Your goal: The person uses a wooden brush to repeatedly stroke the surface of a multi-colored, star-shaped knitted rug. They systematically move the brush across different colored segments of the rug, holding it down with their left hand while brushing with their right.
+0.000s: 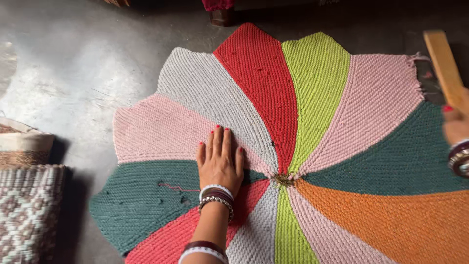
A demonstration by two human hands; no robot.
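Your left hand (220, 164) lies flat, fingers spread, pressing the round woven mat of coloured wedge-shaped segments (312, 146) on the grey floor (73, 73). Your right hand's (457, 124) grip is clamped on a flat wooden stick (444, 68), raised at the mat's right edge.

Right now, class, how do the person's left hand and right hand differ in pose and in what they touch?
The left hand lies flat, fingers spread, palm down on the multicoloured woven mat; the right hand is raised at the frame's edge, closed around a wooden stick. The left hand shows whole, the right hand only partly. Both have red nails and bangles.
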